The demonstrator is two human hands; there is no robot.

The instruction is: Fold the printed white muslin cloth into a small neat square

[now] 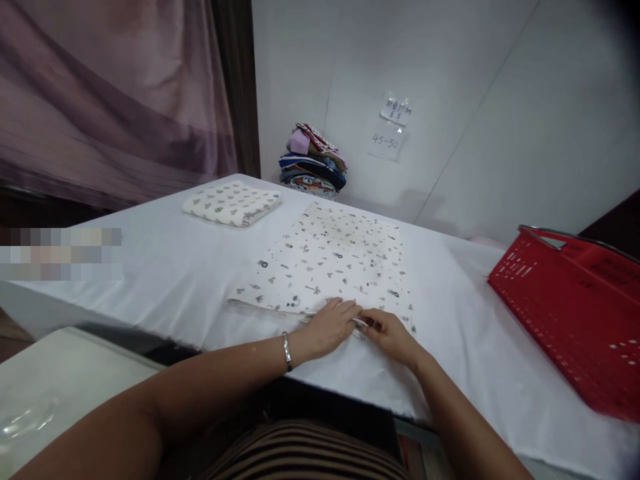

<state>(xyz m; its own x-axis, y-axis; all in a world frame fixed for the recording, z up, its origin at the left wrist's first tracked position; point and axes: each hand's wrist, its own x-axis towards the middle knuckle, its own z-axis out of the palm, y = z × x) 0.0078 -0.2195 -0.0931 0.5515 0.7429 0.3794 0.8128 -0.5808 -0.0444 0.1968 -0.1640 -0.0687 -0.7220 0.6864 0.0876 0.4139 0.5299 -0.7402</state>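
Both hands meet at the near edge of the printed cloth (330, 263) on the tabletop (175, 267): left hand (327, 328) and right hand (390, 335), fingers pinching the hem together.

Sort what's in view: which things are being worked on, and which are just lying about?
In hand:
- flat white cloth printed with small dark shapes, its near edge under the left hand and pinched by the right hand

Lying about:
- folded white printed cloth
- stack of colourful folded fabrics
- red perforated plastic basket
- paper notes on the wall
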